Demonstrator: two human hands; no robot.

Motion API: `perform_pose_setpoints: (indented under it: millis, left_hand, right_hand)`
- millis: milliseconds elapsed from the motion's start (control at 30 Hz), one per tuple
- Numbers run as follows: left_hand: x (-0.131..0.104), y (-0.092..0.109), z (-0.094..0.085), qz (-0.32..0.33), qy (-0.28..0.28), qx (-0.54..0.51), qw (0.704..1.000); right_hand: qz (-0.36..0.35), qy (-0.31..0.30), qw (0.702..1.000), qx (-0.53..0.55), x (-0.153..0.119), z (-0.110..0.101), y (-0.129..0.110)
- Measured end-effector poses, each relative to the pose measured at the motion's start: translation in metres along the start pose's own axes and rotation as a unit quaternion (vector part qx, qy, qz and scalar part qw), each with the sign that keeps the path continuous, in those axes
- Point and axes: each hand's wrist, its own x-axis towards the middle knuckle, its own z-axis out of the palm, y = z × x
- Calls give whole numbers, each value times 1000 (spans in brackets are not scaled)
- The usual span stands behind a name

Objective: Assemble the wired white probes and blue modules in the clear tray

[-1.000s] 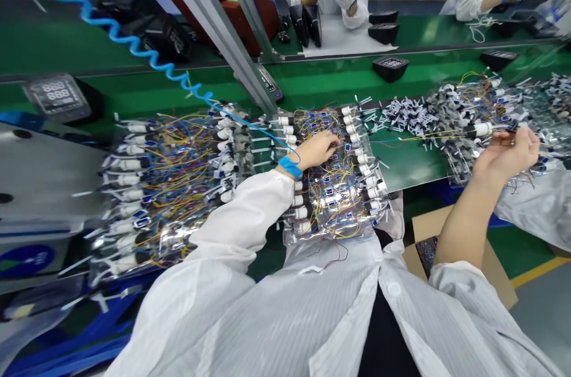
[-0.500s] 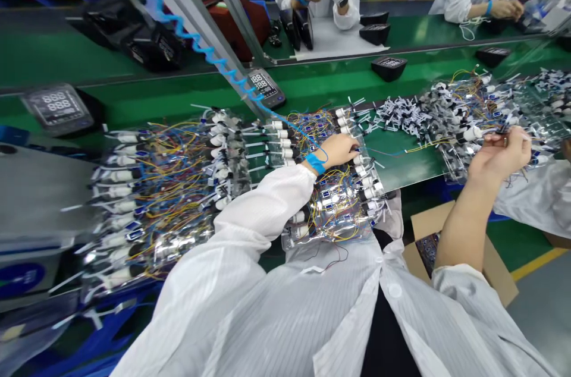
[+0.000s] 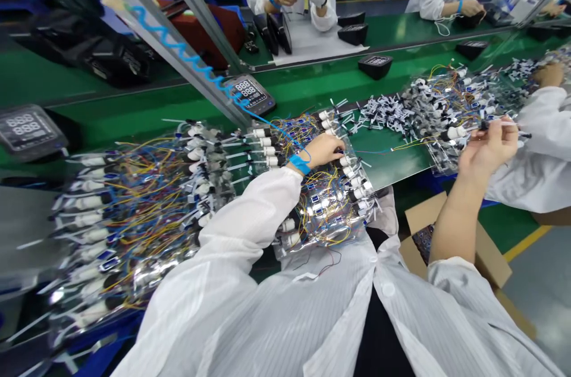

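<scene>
My left hand (image 3: 323,150), with a blue wrist strap (image 3: 300,164), reaches over a batch of wired parts (image 3: 330,198) in clear plastic. Its fingers are closed at the row of white cylindrical pieces (image 3: 350,167); what they pinch is hidden. Out to the right, my right hand (image 3: 488,148) is raised with its fingers closed on a small black part with a white strip (image 3: 489,124). A white cylinder (image 3: 455,132) lies just left of that hand. Thin yellow wires (image 3: 413,144) stretch across the gap between the two hands.
A larger wired batch (image 3: 147,204) lies at left. White-and-black tie pieces (image 3: 386,114) are heaped beyond my hands. A coiled blue cord (image 3: 187,59) hangs along a metal post (image 3: 200,68). Display units (image 3: 250,94) stand on the green bench. Co-workers sit opposite and at right; an open carton (image 3: 484,246) is below.
The view has shifted, so most things sit farther left. My right hand has tilted the small black part, and its white strip shows more. A co-worker's hand has appeared at far right.
</scene>
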Motion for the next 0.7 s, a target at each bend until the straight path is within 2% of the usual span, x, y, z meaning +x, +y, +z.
perform_pose_setpoints:
  millis: [100, 200, 333, 467, 567, 700]
  left_hand:
    - [-11, 1, -6, -6, 82, -66, 994]
    - [-27, 11, -24, -21, 187, -133, 973]
    - [-51, 36, -57, -39, 288, -200, 936]
    - [-85, 71, -85, -50, 368, -221, 902]
    - [-112, 102, -92, -55, 404, -268, 873]
    - [-138, 138, -84, -58, 467, -402, 786]
  right_hand:
    - [34, 40, 999, -2, -4, 5, -1]
    - [47, 55, 997, 17, -14, 17, -11]
    - [98, -42, 992, 60, -37, 42, -46]
    - [120, -126, 981, 83, -66, 75, -81]
    - [113, -203, 968, 94, -97, 101, -100]
    - [117, -331, 933, 78, -147, 131, -125]
